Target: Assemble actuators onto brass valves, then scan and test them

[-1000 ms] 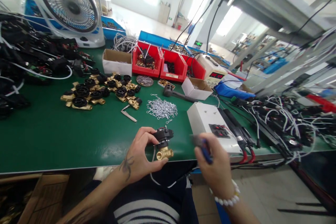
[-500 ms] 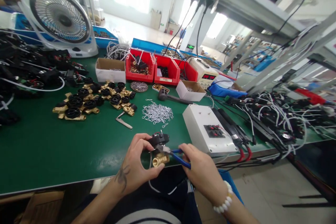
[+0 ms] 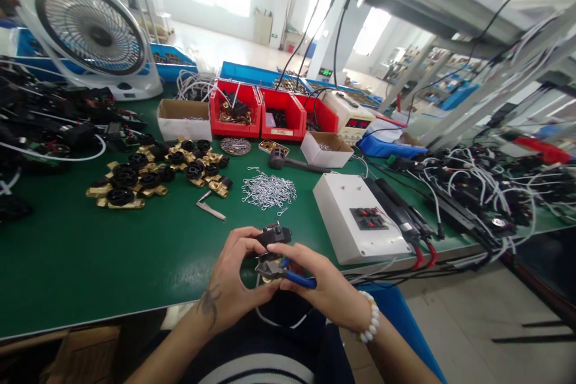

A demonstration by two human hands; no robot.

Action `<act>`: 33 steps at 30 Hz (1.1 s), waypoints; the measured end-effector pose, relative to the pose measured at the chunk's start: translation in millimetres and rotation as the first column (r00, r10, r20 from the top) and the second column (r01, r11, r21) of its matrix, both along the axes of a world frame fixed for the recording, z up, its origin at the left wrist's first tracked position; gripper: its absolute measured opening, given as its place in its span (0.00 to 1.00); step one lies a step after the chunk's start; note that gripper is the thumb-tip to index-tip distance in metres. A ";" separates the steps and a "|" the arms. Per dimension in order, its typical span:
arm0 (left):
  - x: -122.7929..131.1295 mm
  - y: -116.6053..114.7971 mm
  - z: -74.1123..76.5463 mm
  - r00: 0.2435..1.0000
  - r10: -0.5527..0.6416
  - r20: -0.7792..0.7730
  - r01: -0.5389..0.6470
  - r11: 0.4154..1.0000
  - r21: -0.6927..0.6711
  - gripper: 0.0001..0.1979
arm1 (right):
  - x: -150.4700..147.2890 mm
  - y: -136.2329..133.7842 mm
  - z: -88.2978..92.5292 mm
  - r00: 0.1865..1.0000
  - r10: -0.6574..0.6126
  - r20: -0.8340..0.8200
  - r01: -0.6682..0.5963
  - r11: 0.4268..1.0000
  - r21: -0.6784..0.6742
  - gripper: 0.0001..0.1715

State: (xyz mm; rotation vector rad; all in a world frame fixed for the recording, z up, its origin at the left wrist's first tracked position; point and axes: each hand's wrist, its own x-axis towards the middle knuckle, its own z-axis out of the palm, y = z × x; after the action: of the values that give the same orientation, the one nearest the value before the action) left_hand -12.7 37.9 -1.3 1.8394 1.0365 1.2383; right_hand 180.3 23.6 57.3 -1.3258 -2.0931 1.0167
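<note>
My left hand (image 3: 234, 273) grips a part with a black housing (image 3: 275, 234) on top and brass below, at the table's front edge. The brass is mostly hidden now. My right hand (image 3: 321, 282) is closed round blue-handled pliers (image 3: 297, 278), whose dark jaws point left across the part; its fingers reach the housing's underside. A pale cable loops below the part. Just beyond lies a pile of silver clips (image 3: 269, 190), with one loose clip (image 3: 282, 212) near it. A small metal tool (image 3: 210, 210) lies to the left.
Brass-and-black fittings (image 3: 123, 183) lie left on the green table (image 3: 148, 258). A grey-white box (image 3: 360, 216) stands right, beside black cables. Behind are red bins (image 3: 282, 117), small cartons (image 3: 184, 120), a black-headed tool (image 3: 297, 162), a power supply (image 3: 348, 117) and a fan (image 3: 90, 30).
My right hand has moved left, closer to my left hand, and its fingers now reach the part. The pliers have shifted left and cover the brass. The view has shifted slightly.
</note>
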 end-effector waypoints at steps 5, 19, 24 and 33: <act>2.6 -2.3 -2.8 1.000 0.029 0.000 -0.029 0.999 0.038 0.17 | 1.2 1.3 1.8 0.997 0.014 -0.081 -0.018 0.999 -0.051 0.24; 5.7 1.1 2.4 0.995 0.091 0.049 -0.090 0.996 -0.026 0.15 | 18.4 -18.4 19.5 0.909 -0.327 0.259 0.241 0.919 0.312 0.10; 7.1 -0.8 -2.7 0.994 0.105 0.040 -0.105 0.994 0.012 0.15 | 23.0 -15.8 21.5 0.881 -0.472 0.031 0.391 0.765 0.512 0.07; 6.0 0.9 0.3 0.993 0.110 0.039 -0.110 0.994 0.008 0.16 | 16.0 -16.9 19.7 0.883 -0.378 0.278 0.192 0.832 0.520 0.12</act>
State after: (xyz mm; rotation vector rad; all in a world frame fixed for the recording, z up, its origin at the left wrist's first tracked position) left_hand -6.7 38.8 -1.0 1.7792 1.1251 1.3407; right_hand 196.2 6.6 77.0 -1.5831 -2.1129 0.0922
